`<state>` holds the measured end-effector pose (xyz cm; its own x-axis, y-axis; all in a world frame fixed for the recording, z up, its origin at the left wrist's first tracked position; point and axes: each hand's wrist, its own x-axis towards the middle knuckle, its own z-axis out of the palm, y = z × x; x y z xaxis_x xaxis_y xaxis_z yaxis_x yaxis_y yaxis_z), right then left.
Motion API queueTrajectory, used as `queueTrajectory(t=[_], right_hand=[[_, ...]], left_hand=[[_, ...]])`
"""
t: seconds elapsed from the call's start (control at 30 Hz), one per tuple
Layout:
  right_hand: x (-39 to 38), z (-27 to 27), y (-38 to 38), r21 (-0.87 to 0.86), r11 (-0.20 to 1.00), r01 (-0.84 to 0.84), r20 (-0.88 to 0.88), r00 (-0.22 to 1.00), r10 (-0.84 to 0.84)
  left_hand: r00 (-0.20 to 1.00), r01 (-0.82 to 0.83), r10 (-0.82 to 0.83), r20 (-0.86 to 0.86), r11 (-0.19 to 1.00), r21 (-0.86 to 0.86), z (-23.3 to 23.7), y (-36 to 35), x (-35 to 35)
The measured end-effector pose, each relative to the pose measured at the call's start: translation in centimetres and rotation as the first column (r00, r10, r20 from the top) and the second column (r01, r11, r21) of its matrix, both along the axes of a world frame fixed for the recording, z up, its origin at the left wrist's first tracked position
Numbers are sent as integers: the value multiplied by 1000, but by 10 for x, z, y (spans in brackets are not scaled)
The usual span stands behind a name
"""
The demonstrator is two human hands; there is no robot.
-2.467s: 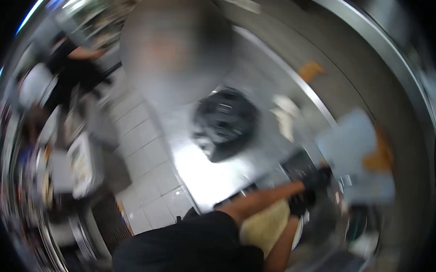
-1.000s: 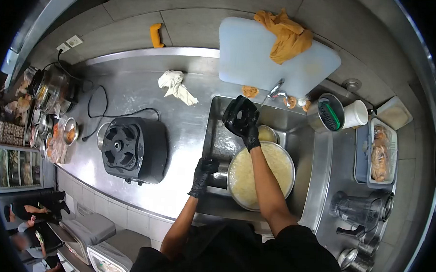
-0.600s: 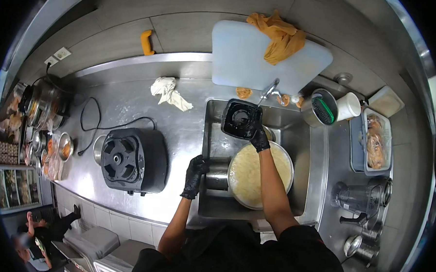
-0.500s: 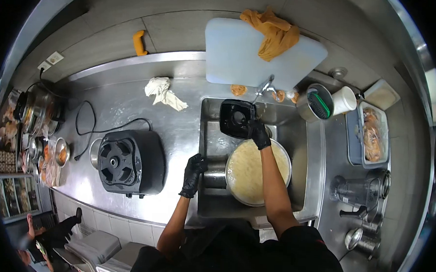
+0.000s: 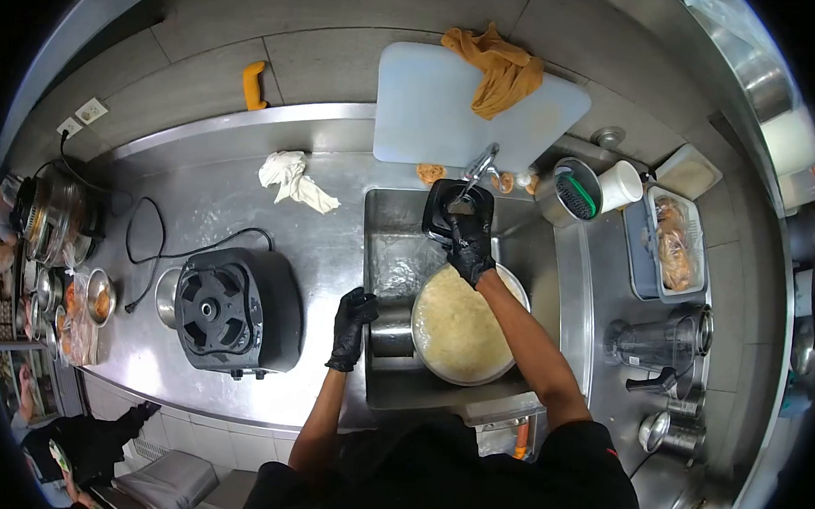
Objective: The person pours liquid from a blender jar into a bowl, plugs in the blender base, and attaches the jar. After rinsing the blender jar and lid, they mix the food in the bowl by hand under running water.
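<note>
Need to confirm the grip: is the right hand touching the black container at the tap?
Touching. The head view shows the gloved right hand closed over the black container at its rim.

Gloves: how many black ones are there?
2: one on the left hand resting on the sink edge, one on the right hand holding a black container under the tap.

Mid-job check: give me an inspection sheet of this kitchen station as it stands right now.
Surface: steel counter with a sunken sink.
Job's things: black container under the faucet; bowl of pale mash in the sink.
Clutter: crumpled cloth, cutting board, orange cloth, blender base.
Hands: right hand grips the black container; left hand rests at the sink rim.
Cables: black cord looped on the counter.
Surroundings: another person at lower left.
</note>
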<state>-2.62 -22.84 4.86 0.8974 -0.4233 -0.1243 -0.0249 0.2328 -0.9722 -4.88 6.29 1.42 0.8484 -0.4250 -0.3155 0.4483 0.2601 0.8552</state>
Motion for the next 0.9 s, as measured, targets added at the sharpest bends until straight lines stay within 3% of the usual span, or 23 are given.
queueTrajectory(t=[0.03, 0.07, 0.17, 0.23, 0.3, 0.37, 0.4, 0.43, 0.47, 0.5, 0.53, 0.57, 0.6, 0.63, 0.67, 0.7, 0.73, 0.77, 0.8, 0.87, 0.9], right_hand=[[-4, 22, 9, 176, 984, -20, -32, 999, 26], [-3, 28, 9, 112, 992, -58, -44, 997, 63], [-8, 23, 8, -397, 900, -178, -99, 984, 151], [-9, 9, 18, -598, 773, -211, -161, 977, 142], [-17, 3, 38, -643, 724, -250, -212, 966, 145], [-33, 15, 56, -556, 801, -222, -189, 972, 138], [-50, 29, 55, -387, 912, -137, -133, 987, 92], [-68, 46, 55, -201, 979, -40, -74, 997, 26], [-81, 55, 50, 196, 978, 72, 4, 997, -74], [-90, 28, 32, -9, 999, 53, -52, 997, -54], [-113, 36, 23, -429, 876, 221, 133, 974, -181], [-149, 83, 13, -154, 964, 218, 43, 976, -214], [-189, 144, -1, -292, 938, 189, 4, 981, -196], [-217, 171, -14, -397, 865, 307, 13, 944, -329], [-246, 197, -28, -494, 767, 410, 22, 888, -460], [-286, 161, -66, -754, 404, 518, 256, 798, -545], [-315, 242, -50, -408, 591, 696, 91, 674, -733], [-359, 208, -103, -454, 531, 716, 172, 655, -736], [-383, 255, -97, -672, 308, 673, 311, 635, -707], [-427, 257, -151, -158, 483, 861, 459, 497, -736], [-456, 251, -178, -436, 395, 809, 430, 572, -699]], left_hand=[[1000, 0, 0, 14, 1000, -2, -2, 3, -1], [998, 7, -12, 65, 997, 77, 5, 5, -4], [995, 59, -64, 75, 996, 70, 7, 12, -9], [998, 55, -55, -1, 998, 16, -27, 17, -2], [991, 137, -135, 20, 986, -96, -29, 19, 3], [971, 239, -239, 26, 943, -233, -44, 21, 15], [998, 63, -63, 9, 998, 21, -19, 10, -1], [993, 105, -106, -46, 994, -20, -3, 9, -3], [993, 115, -116, 17, 993, 35, 9, 5, -9], [989, 115, -122, 80, 989, 90, 18, 1, -16], [987, 125, -133, 89, 988, 89, 25, -6, -20], [957, 172, -200, 211, 975, 141, 34, -23, -21], [907, 208, -264, 327, 958, 198, 46, -40, -22], [858, 294, -345, 381, 938, 186, 63, -56, -23], [864, 341, -357, 354, 934, 108, 81, -74, -32], [870, 386, -372, 325, 922, 23, 95, -93, -41], [866, 392, -376, 329, 920, 18, 102, -110, -48], [828, 437, -411, 382, 899, 19, 110, -127, -54], [786, 479, -439, 435, 878, 20, 117, -146, -61], [742, 562, -496, 451, 827, -14, 140, -182, -83], [726, 595, -518, 453, 803, -35, 156, -201, -98]])
